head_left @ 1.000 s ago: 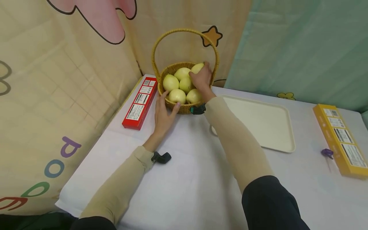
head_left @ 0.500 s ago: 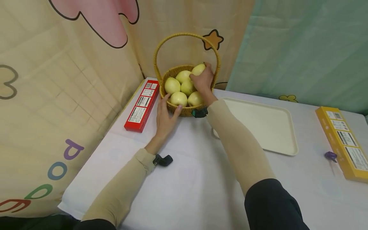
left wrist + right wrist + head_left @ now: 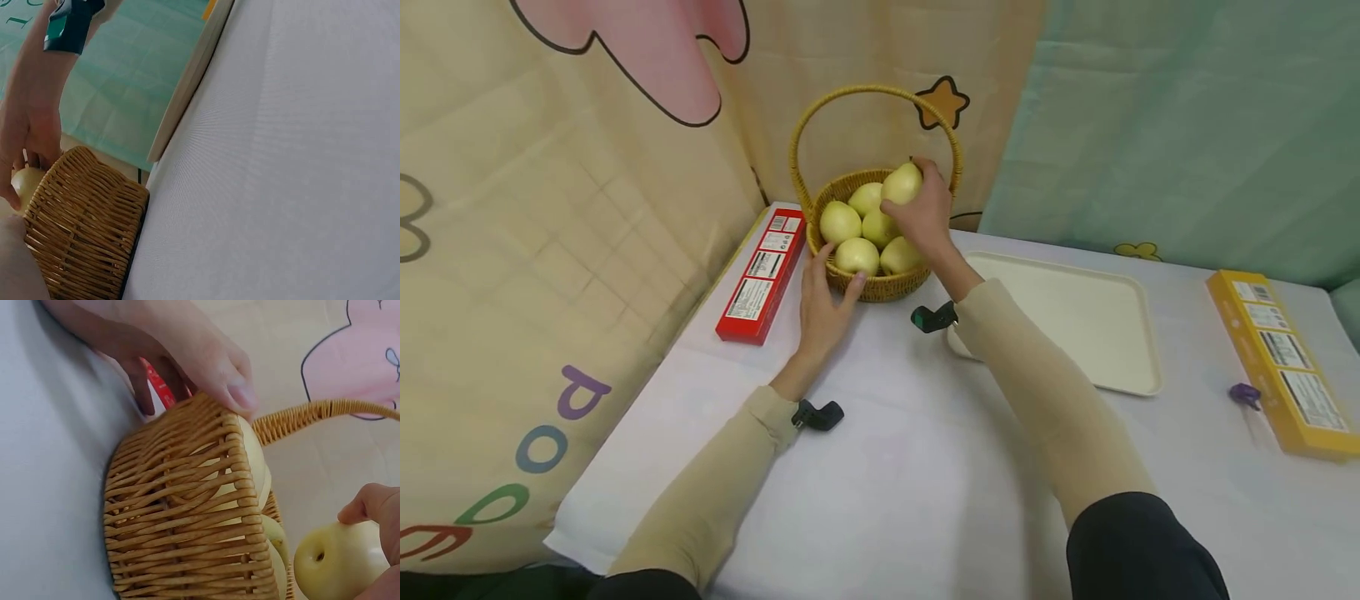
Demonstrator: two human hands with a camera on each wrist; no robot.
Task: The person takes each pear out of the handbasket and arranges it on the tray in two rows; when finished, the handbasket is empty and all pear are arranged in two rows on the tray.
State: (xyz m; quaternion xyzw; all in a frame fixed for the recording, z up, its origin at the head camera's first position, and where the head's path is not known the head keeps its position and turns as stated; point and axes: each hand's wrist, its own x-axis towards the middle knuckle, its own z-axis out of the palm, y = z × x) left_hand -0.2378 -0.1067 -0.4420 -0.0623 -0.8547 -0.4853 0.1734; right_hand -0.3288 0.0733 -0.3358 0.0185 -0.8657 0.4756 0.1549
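A wicker basket with a tall arched handle stands at the back of the table with several pale yellow-green pears inside. My right hand grips one pear by its sides, raised above the others within the arch of the handle. The right wrist view shows the rounded end of this held pear, apart from the basket's rim. On the near left side, my left hand holds the basket, its thumb at the rim; the right wrist view shows this left hand against the wicker.
To the left of the basket lies a red box. A white rectangular tray lies to the right. Farther right are a purple-wrapped lollipop and a yellow box. Printed curtains hang close behind the table.
My right hand has lifted its pear off the pile, up and slightly left. The left hand stays on the basket, which remains in place.
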